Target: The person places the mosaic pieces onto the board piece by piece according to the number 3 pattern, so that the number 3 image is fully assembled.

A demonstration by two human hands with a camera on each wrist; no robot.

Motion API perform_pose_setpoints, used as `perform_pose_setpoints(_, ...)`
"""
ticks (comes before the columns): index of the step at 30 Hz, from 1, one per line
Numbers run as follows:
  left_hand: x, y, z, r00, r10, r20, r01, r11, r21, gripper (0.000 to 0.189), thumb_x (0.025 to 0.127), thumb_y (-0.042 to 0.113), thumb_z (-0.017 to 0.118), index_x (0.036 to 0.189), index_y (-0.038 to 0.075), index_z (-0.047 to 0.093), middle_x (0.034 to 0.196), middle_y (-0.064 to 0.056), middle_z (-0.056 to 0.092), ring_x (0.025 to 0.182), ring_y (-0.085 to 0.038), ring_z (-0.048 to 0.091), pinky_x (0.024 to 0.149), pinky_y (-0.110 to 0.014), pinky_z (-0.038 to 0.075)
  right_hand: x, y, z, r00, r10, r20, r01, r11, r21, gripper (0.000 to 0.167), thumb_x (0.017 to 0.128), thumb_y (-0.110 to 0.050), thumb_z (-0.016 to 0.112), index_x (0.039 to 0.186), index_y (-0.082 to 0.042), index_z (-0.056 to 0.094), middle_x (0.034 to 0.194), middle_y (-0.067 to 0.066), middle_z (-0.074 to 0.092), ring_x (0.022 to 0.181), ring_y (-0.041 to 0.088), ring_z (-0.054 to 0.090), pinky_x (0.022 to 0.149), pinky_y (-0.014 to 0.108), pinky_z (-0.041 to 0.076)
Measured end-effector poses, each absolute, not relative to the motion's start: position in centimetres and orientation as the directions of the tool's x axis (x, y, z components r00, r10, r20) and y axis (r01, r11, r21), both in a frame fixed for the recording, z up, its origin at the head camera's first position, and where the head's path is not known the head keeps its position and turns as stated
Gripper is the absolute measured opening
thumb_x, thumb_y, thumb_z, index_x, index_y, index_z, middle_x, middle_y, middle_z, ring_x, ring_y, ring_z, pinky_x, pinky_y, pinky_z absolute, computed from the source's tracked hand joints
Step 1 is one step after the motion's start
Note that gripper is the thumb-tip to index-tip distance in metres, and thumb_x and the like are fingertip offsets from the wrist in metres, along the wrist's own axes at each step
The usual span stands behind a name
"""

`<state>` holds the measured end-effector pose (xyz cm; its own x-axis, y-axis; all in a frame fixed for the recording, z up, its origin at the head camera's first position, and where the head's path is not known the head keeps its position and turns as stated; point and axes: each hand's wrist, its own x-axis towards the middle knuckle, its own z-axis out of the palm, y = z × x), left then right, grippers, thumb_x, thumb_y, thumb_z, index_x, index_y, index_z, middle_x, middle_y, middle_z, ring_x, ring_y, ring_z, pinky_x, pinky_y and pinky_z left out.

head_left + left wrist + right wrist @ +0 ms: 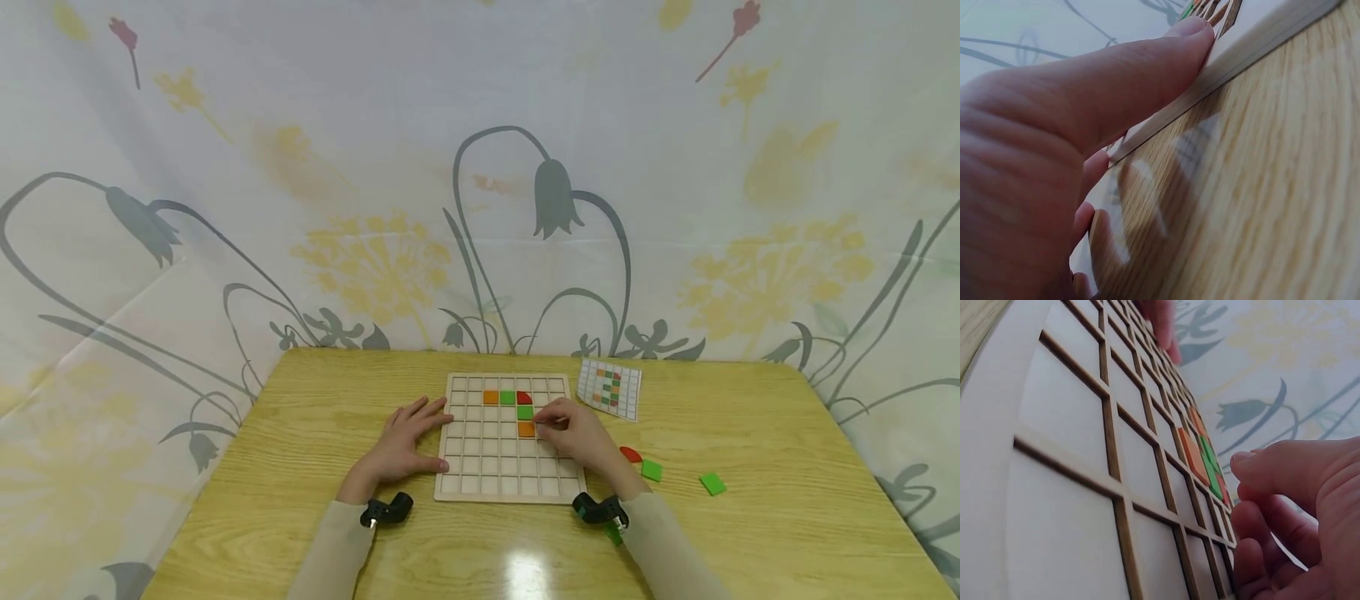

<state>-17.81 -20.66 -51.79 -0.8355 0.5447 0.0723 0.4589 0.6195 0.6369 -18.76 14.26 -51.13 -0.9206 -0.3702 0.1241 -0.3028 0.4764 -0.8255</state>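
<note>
A pale wooden grid board (480, 487) lies on the table. Its upper row holds an orange tile (491, 397), a green tile (507, 398) and a red rounded tile (523, 398). Below the red one sit another green tile (525, 412) and a second orange tile (527, 430). My right hand (572, 431) is over the board's right side, its fingertips beside that lower orange tile. In the right wrist view its fingers are loosely curled, and no tile shows between them. My left hand (401, 442) is spread at the board's left edge, thumb (1179, 56) resting on the rim.
A patterned paper card (609, 389) leans beyond the board's upper right corner. To the right lie a red rounded piece (631, 454), a green tile (652, 471) and another green tile (712, 483). One more green piece (614, 534) is partly under the right wrist. A flowered cloth hangs behind.
</note>
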Motion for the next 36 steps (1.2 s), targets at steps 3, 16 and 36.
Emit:
perform_pose_setpoints(3,-17.8,-20.7,-51.8,-0.836,0.544,0.075,0.459,0.618,0.638,0.074,0.082,0.041,0.08,0.145,0.013,0.054,0.162,-0.007,0.028,0.15,-0.037,0.012,0.113,-0.065,0.002,-18.5,14.9,-50.8,-0.925,-0.361,0.12,-0.296,0.482,-0.825,0.015,0.093,-0.011,0.071,0.107,-0.01,0.076,0.107,0.0,0.067,0.093,0.017,0.062,0.082,0.035,0.052)
perform_pose_setpoints(16,-18.0,-20.7,-52.0,-0.83,0.552,0.082,0.472,0.616,0.63,0.073,0.083,0.04,0.079,0.145,0.013,0.053,0.162,-0.006,0.028,0.15,-0.036,0.011,0.114,-0.064,0.002,-17.0,19.8,-49.5,-0.933,-0.315,0.176,-0.331,0.551,-0.766,0.014,0.091,-0.004,0.071,0.104,-0.002,0.074,0.1,0.006,0.069,0.083,0.015,0.062,0.071,0.029,0.053)
perform_pose_setpoints(36,-17.8,-20.8,-52.0,-0.827,0.557,0.077,0.474,0.618,0.627,0.074,0.084,0.04,0.079,0.147,0.014,0.051,0.163,-0.006,0.026,0.151,-0.036,0.011,0.114,-0.064,0.002,-13.2,27.1,-49.9,-0.957,-0.256,0.134,-0.281,0.713,-0.642,0.019,0.085,-0.009,0.079,0.104,-0.011,0.075,0.099,-0.003,0.069,0.086,0.014,0.064,0.071,0.029,0.053)
